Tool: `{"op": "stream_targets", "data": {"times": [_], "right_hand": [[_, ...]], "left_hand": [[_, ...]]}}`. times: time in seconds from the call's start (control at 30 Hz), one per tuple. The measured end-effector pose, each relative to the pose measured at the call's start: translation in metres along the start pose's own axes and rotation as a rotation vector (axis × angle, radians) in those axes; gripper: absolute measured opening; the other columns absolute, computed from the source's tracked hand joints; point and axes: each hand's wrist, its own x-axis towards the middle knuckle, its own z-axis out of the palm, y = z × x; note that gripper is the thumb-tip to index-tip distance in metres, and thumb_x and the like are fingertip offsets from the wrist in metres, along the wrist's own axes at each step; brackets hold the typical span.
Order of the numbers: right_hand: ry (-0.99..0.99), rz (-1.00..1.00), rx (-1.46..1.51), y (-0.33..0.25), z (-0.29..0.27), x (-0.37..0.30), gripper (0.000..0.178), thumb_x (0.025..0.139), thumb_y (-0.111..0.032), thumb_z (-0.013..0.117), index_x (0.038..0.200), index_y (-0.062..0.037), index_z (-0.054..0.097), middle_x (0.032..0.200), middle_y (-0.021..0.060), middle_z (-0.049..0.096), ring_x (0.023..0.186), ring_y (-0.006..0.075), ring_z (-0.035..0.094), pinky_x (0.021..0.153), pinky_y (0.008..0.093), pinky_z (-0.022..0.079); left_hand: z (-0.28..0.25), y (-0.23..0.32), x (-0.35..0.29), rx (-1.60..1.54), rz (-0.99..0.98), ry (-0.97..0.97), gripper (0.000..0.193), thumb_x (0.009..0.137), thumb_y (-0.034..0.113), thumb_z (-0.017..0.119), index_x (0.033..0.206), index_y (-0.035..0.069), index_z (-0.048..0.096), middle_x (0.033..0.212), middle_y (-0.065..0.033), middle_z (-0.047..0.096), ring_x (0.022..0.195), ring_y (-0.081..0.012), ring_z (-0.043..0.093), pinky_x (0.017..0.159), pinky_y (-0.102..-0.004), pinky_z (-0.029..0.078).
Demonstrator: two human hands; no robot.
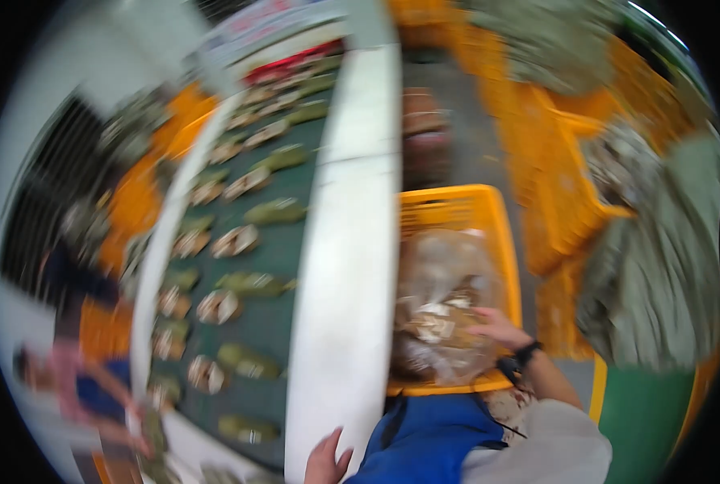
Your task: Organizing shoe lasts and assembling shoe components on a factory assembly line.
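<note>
My right hand (499, 328), a dark band at its wrist, reaches into a yellow crate (505, 266). Its fingers stretch out at pale brown pieces (434, 323), which lie in a clear plastic bag (449, 254) lining the crate. Blur hides what the pieces are, and I make out nothing firmly held. My left hand (328, 461) is low at the white conveyor edge (348, 242), fingers apart and holding nothing. Beyond that edge, the dark green belt (243, 339) carries rows of green elongated packs (249, 360) and pale brown bundles (207, 374).
Across the belt at lower left, a person in a pink top (73, 375) reaches toward the packs. Stacked yellow crates (550, 194) stand on the right, some under a grey-green cover (650, 266). Reddish-brown stacked things (424, 121) lie past my crate.
</note>
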Motion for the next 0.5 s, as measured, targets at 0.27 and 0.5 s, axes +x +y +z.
{"op": "stream_targets", "data": {"times": [0.27,0.5], "right_hand": [[-0.342,-0.409,-0.412,-0.164,0.027,-0.058,0.060,0.070,-0.012,0.075,0.122,0.0041,0.049,0.106,0.0103,0.062,0.098,0.0147,0.056,0.086,0.0267,0.044],[-1.449,-0.713,-0.702,-0.272,0.174,-0.068,0.059,0.076,-0.021,0.072,0.128,-0.0083,0.048,0.101,0.0151,0.065,0.084,0.0210,0.064,0.077,0.0285,0.049]], "left_hand": [[-0.028,0.005,-0.060,-0.003,-0.041,0.280,0.072,0.074,0.026,0.072,0.132,0.002,0.036,0.134,-0.0213,0.036,0.124,-0.0375,0.036,0.101,-0.0404,0.035],[-0.049,0.007,-0.097,0.021,0.166,0.294,0.084,0.070,0.042,0.073,0.134,0.003,0.035,0.134,-0.0214,0.037,0.125,-0.0365,0.036,0.103,-0.0420,0.030]]}}
